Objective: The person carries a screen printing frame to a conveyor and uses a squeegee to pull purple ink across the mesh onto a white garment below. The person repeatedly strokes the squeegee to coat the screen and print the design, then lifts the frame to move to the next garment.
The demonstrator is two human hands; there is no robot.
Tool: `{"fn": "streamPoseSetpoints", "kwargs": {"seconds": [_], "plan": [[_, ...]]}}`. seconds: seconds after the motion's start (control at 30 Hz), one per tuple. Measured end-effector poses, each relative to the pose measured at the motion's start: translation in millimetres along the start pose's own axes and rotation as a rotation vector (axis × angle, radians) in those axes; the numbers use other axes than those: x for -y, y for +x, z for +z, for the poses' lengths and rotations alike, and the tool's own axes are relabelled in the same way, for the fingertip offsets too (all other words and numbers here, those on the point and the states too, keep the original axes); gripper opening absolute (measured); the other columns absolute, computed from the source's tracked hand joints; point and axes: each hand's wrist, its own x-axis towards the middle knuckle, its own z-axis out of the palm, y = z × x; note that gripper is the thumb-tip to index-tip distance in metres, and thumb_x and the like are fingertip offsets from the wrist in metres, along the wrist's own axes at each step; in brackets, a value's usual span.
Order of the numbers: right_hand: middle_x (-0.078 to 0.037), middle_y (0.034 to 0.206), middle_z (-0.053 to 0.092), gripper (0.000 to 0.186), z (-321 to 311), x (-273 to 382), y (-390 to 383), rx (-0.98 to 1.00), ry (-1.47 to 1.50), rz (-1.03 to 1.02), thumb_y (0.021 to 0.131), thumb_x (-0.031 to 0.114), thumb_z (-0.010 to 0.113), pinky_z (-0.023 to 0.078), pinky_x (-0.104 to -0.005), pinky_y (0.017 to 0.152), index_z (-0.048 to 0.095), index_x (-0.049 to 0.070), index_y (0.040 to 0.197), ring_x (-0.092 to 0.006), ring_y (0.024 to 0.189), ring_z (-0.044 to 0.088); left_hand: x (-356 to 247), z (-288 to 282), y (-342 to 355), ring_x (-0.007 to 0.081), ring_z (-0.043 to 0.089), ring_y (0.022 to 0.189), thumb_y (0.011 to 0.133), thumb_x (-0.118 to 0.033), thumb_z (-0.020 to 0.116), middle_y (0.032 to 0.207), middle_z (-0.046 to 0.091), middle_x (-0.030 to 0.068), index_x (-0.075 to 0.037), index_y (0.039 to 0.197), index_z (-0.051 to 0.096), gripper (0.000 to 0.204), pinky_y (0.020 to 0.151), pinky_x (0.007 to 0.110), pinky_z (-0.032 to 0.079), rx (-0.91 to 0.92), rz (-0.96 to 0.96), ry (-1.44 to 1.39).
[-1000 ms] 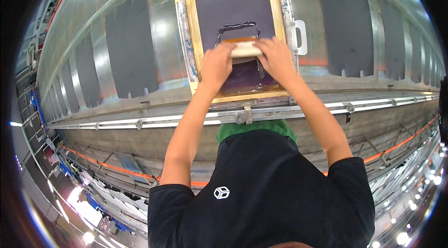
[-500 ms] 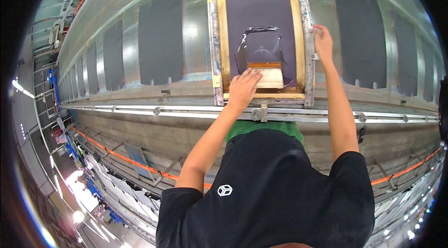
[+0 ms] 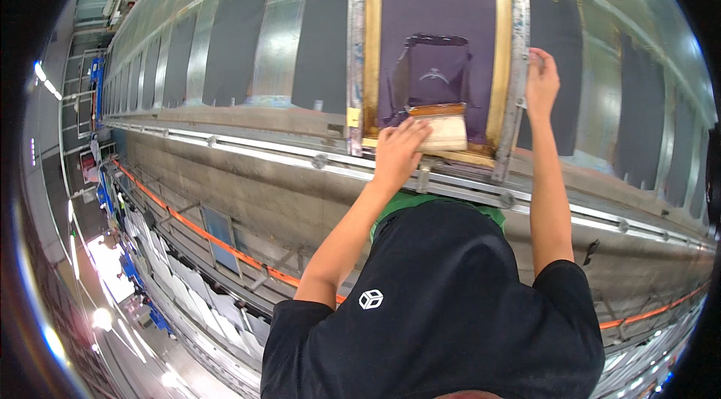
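Head view: where does the squeegee [image 3: 447,134] sit?

Slightly above and right of the picture's middle, at the near end of the purple screen [image 3: 439,1]. Its amber blade [image 3: 437,110] is on the side toward the picture's top, and its pale wooden handle overlaps the lower bar of the frame [image 3: 357,61].

And the left grip [image 3: 400,149]?

It lies over the left end of that handle, fingers together and slightly bent across the wood. The thumb is hidden, so I can't tell how tightly it closes.

What about the right grip [image 3: 542,87]?

Right of the frame, upper right of centre, fingers curled at its outer edge. Whether they are closed on anything there, I can't tell.

Anything on the screen itself?

A glossy dark ink outline [image 3: 437,40] beyond the blade, with a pale arc within it. Yellow tape [image 3: 373,38] borders the screen.

And around it?

A long shiny counter [image 3: 279,46] crosses the upper part of the picture, with dark grey panels [image 3: 234,46] on both sides of the frame. A metal rail [image 3: 263,151] runs along the near edge; below it is the person's black shirt [image 3: 451,294].
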Motion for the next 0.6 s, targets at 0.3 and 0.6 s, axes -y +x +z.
{"fn": "streamPoseSetpoints", "kwargs": {"seconds": [0.3,0.6], "plan": [[-0.006,0.063,0.053,0.019,158,88,-79,0.092,-0.01,0.164,0.101,0.022,0.061,0.044,-0.0349,0.063,0.07,0.011,0.113,-0.0153,0.061,0.05,175,-93,-40,0.0233,0.057,0.133,0.074,-0.002,0.076,0.138,0.065,0.0003,-0.017,0.13,0.066,0.059,0.098,0.041,0.043,0.046,0.019,0.037],[-0.01,0.062,0.055,0.021,180,68,-82,0.109,-0.174,0.19,0.101,0.026,0.06,0.044,-0.041,0.063,0.07,0.013,0.114,-0.0246,0.059,0.053,206,-98,-74,0.0236,0.058,0.132,0.076,-0.002,0.074,0.138,0.065,-0.0011,-0.019,0.131,0.067,0.058,0.094,0.04,0.046,0.053,0.104,0.03]]}}
